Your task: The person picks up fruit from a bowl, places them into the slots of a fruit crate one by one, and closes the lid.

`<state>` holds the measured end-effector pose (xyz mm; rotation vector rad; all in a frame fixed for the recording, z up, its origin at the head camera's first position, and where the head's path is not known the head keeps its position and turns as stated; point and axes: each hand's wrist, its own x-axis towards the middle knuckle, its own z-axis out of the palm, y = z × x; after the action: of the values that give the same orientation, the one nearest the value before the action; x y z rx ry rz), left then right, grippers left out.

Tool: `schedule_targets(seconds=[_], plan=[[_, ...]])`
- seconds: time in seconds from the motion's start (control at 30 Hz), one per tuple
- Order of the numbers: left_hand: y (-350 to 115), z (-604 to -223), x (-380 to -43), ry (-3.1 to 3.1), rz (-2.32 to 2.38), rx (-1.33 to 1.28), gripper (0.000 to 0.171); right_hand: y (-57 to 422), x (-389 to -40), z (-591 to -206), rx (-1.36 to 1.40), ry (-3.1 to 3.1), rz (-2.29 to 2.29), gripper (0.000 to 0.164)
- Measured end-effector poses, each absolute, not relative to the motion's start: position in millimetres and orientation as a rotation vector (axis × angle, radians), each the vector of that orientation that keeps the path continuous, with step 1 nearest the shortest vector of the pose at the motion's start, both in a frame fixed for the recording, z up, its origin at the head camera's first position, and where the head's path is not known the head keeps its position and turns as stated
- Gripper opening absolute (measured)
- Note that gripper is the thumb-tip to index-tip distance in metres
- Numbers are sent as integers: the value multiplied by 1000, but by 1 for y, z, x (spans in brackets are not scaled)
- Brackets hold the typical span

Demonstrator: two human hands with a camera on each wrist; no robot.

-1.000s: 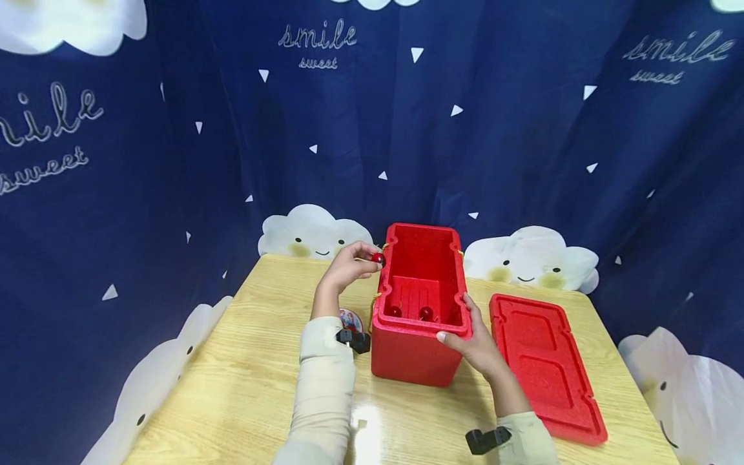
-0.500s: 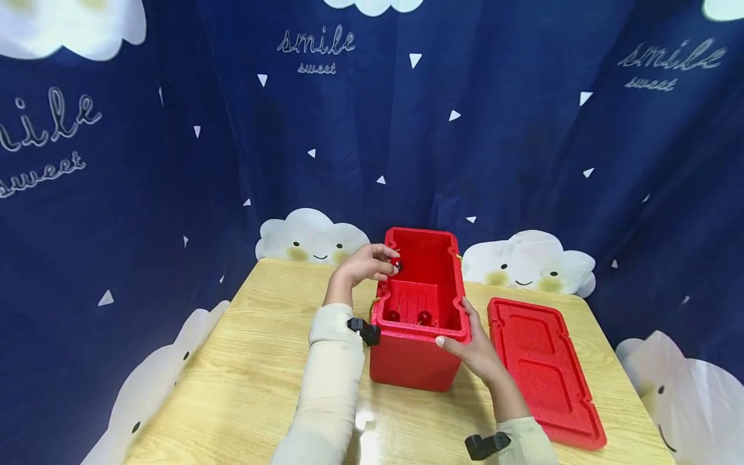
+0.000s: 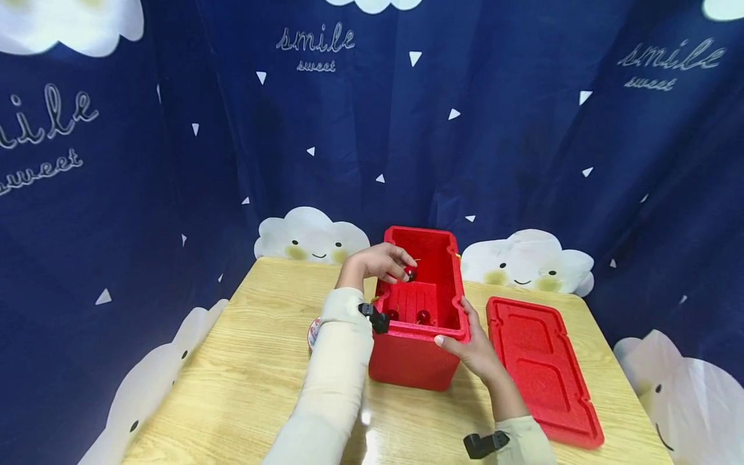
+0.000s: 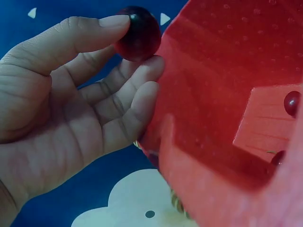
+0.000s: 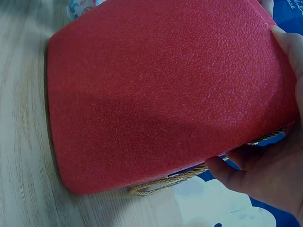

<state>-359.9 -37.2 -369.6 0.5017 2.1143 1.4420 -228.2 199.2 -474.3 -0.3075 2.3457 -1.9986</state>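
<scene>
A dark red cherry (image 3: 411,274) with a stem is pinched between thumb and fingers of my left hand (image 3: 380,261), over the opening of a red foam box (image 3: 409,361). In the left wrist view the thumb presses the cherry (image 4: 142,40) from one side, beside the box wall (image 4: 199,94). Two more cherries, a left one (image 3: 392,315) and a right one (image 3: 423,317), lie on the box floor. My right hand (image 3: 473,345) grips the box's near right corner, thumb on the near rim and fingers along the right side.
A red lid (image 3: 543,368) lies flat on the wooden table (image 3: 250,361) right of the box. A round patterned item (image 3: 314,331) is partly hidden behind my left forearm. Gold cord (image 5: 165,184) runs along the box side. A blue curtain (image 3: 349,129) hangs behind the table.
My left hand has carried the cherry rightward from outside the left rim to over the inside of the box. The right hand keeps its hold on the corner.
</scene>
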Motion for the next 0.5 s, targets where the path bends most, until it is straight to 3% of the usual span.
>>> schedule_targets(seconds=[0.5], plan=[[-16,-373,-367,1976,1300,484,32,201,-230,-475,-262,2333,-1983,98]])
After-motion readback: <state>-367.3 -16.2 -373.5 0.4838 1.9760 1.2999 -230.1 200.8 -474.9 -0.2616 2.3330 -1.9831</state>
